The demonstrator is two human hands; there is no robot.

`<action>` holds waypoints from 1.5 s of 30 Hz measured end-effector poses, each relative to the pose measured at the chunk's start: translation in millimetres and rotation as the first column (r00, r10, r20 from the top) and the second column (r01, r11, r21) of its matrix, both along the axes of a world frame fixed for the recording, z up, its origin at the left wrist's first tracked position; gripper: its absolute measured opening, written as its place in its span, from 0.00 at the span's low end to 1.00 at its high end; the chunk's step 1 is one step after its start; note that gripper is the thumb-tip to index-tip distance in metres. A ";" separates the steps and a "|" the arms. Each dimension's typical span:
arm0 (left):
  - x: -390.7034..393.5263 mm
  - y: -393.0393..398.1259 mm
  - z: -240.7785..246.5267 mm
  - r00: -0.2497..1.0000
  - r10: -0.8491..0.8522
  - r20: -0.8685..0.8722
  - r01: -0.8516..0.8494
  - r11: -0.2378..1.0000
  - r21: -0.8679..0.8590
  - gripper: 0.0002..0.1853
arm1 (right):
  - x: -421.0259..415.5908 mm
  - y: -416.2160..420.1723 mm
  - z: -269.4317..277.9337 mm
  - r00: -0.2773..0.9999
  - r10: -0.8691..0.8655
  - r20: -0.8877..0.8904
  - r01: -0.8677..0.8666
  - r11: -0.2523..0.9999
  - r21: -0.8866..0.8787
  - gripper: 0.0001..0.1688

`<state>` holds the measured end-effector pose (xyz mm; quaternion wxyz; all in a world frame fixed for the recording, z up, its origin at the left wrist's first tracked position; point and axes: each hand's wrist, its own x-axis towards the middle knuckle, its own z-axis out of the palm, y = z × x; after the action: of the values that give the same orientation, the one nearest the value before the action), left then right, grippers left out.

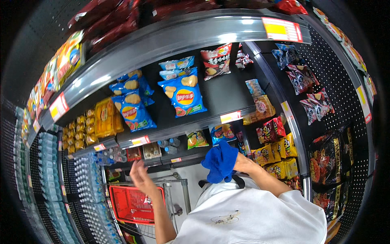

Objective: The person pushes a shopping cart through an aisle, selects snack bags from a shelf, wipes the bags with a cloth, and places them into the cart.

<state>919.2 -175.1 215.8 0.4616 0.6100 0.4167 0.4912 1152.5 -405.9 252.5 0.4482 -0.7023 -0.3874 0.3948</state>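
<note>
My right hand [242, 163] grips a bunched blue cloth [220, 161] in front of my body, close to the lower shelf edge. The cloth hides most of its fingers. Slightly blurred, my left hand [140, 177] is raised with nothing in it, its fingers loosely apart. Below and around that forearm is a red plastic shopping basket [131, 202], set on a metal cart [185, 195]. On the black shelf [222, 94] before me stand blue potato chip bags [185, 96], with more blue chip bags [132, 111] to their left and a dark red snack bag [217, 62] to their right.
Yellow packaged snacks [105, 119] sit at the shelf's left end. Bottled water packs [50, 164] line the left side. Yellow snack bags [275, 151] and black bags [326, 158] fill racks at right. An upper shelf edge [182, 33] juts out overhead.
</note>
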 end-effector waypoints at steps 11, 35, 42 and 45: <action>299.4 -67.1 42.7 0.727 -0.673 -0.135 0.686 0.718 0.119 0.39 | 57.5 -78.9 20.5 0.838 -0.470 -0.276 0.543 0.767 0.342 0.24; 443.5 -40.7 -6.7 0.837 -0.471 -0.279 0.533 0.817 0.219 0.33 | 219.7 -106.0 -105.6 0.416 -0.354 0.838 0.400 0.899 0.182 0.16; 370.0 -97.2 24.1 0.727 -0.681 -0.086 0.684 0.730 -0.005 0.30 | 209.5 -118.1 -62.6 0.772 -0.621 0.134 0.553 0.761 0.338 0.18; 325.8 -120.2 52.2 0.619 -0.772 -0.142 0.774 0.631 -0.058 0.32 | 188.1 -111.0 -63.7 0.850 -0.519 -0.092 0.519 0.791 0.325 0.18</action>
<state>1244.9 -295.4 268.0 0.5915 0.7677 0.1461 0.1988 1340.6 -516.9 188.8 0.6524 -0.6943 -0.2422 0.1834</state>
